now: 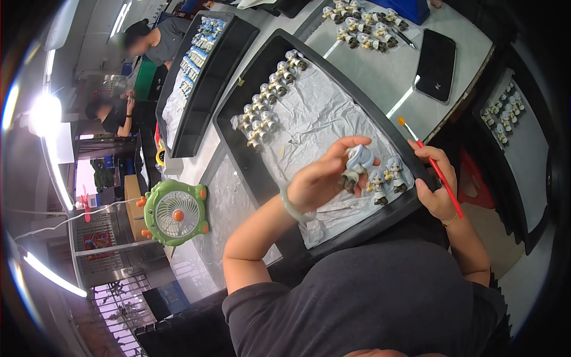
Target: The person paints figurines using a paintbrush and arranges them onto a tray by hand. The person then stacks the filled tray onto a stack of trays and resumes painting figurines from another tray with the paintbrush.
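Note:
My left hand (324, 175), with a pale bangle at the wrist, is closed on a small figurine (358, 159) with light blue hair. It holds the figurine above a paper-lined black tray (351, 89). Just beside it, two similar figurines (394, 169) stand on the paper at the tray's near right corner. A thin red paintbrush (439, 172) with a yellowish tip lies in the grip of my right hand (437, 187), which is at the tray's right rim. Along the far left side of the tray, several more figurines (267, 95) sit in rows.
Beyond the tray, several figurines (363, 27) and a black phone (435, 65) lie on the table. Another black tray (205, 77) holds blue figurines. A green fan (176, 213) stands at left; a further tray (517, 154) is at right. Two people (160, 44) are in the background.

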